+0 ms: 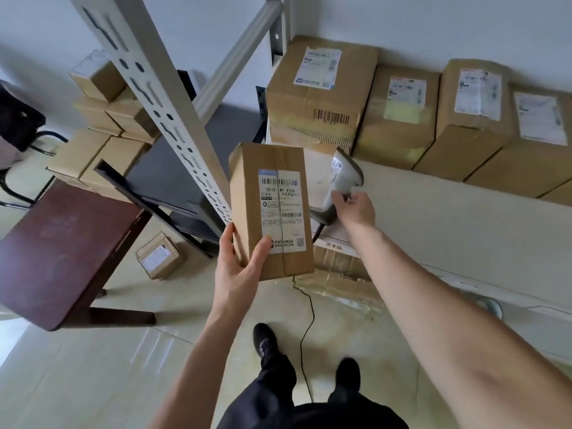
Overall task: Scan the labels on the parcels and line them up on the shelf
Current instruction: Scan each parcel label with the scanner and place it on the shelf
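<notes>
Left hand [238, 267]: fingers and thumb wrapped round lower end of parcel [272, 212], held upright in the air before the shelf [433, 218], printed label [283, 212] facing camera. Right hand [356, 209]: fingers curled round grip of grey scanner [343, 178], just right of parcel, scanner head behind parcel's upper edge; black cable [305, 345] trailing to floor. Both forearms extended forward. On shelf: four labelled boxes [322, 97] in a row against the wall. Loose small box [159, 257] on floor beside brown table [58, 243]. Further boxes stacked at left.
</notes>
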